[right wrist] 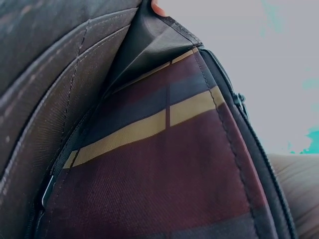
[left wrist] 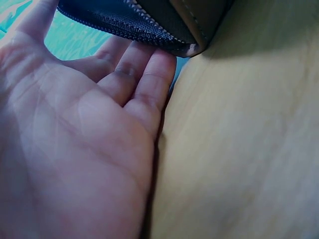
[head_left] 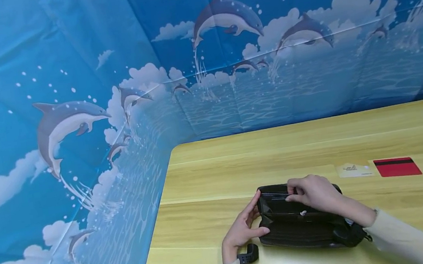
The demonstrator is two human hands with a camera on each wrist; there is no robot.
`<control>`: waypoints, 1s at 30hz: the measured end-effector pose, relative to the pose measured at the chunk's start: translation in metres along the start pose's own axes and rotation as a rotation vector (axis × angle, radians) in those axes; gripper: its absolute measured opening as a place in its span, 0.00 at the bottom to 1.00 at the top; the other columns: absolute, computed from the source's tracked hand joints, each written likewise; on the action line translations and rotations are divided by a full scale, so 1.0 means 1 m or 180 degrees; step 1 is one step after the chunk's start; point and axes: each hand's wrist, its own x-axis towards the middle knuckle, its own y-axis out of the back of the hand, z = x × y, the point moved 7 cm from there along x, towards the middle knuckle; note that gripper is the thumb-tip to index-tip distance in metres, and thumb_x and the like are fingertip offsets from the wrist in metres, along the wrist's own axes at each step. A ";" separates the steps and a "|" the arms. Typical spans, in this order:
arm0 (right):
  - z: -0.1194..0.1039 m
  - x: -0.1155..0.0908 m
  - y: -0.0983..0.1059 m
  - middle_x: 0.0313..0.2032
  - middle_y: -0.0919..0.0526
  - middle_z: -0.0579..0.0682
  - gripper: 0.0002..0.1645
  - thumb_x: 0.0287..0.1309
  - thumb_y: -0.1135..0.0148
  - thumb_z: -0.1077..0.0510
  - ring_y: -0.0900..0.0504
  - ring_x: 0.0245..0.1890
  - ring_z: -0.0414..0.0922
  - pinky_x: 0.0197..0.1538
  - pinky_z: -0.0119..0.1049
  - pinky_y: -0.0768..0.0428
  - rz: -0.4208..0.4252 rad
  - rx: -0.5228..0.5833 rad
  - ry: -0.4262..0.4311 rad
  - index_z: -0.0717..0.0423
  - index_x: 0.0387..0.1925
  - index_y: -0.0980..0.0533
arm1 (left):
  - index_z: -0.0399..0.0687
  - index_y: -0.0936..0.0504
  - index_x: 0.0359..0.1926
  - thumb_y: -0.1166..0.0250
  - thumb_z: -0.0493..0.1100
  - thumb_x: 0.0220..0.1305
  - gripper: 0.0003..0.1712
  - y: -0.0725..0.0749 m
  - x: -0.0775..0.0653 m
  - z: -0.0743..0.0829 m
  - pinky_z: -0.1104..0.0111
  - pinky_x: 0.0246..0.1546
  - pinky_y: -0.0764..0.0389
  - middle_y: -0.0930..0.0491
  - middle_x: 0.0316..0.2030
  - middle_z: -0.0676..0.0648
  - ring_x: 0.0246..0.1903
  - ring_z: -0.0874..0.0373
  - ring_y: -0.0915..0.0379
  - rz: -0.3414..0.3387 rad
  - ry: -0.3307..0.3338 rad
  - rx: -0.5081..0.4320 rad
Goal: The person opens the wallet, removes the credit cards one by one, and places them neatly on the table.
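A black zip-around wallet (head_left: 300,227) lies spread apart on the table, its inner compartments facing up. At its left end my left hand (head_left: 242,230) grips it, thumb on the front rim and fingers at the back edge. In the left wrist view, fingertips (left wrist: 162,62) touch the zipped corner. My right hand (head_left: 315,192) reaches over the back half, fingers bent at the inner slots; I cannot tell what is between them. The right wrist view shows the wallet's dark red, striped lining (right wrist: 149,174) and stitched card slots (right wrist: 55,94).
Right of the wallet's back edge, a pale card (head_left: 354,170) and a red card with a black stripe (head_left: 397,167) lie flat on the wooden table (head_left: 202,186). A dolphin-print blue sheet (head_left: 130,93) hangs behind and to the left.
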 end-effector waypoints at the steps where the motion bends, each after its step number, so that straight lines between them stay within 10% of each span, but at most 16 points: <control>1: 0.001 0.000 0.000 0.12 0.38 0.30 0.16 0.48 0.27 0.52 0.40 0.12 0.29 0.15 0.28 0.41 -0.0012 0.0027 -0.0035 0.40 0.21 0.29 | 0.40 0.58 0.74 0.36 0.23 0.56 0.52 0.000 0.000 -0.001 0.52 0.64 0.44 0.52 0.71 0.39 0.63 0.45 0.42 0.0008 0.0004 -0.0001; 19: 0.001 -0.001 0.003 0.13 0.36 0.30 0.15 0.50 0.28 0.54 0.39 0.11 0.29 0.16 0.28 0.38 0.0124 0.0138 -0.0099 0.42 0.20 0.28 | 0.55 0.54 0.75 0.33 0.31 0.57 0.53 0.007 -0.001 -0.028 0.58 0.64 0.42 0.48 0.71 0.47 0.63 0.49 0.40 0.0079 -0.0022 -0.0047; 30: 0.005 0.000 0.007 0.15 0.36 0.32 0.15 0.48 0.27 0.57 0.39 0.13 0.30 0.17 0.28 0.38 0.0375 0.0208 -0.0090 0.43 0.21 0.29 | 0.41 0.58 0.74 0.36 0.26 0.58 0.52 0.001 0.000 0.000 0.53 0.65 0.45 0.53 0.72 0.39 0.63 0.44 0.43 -0.0002 0.0065 -0.0042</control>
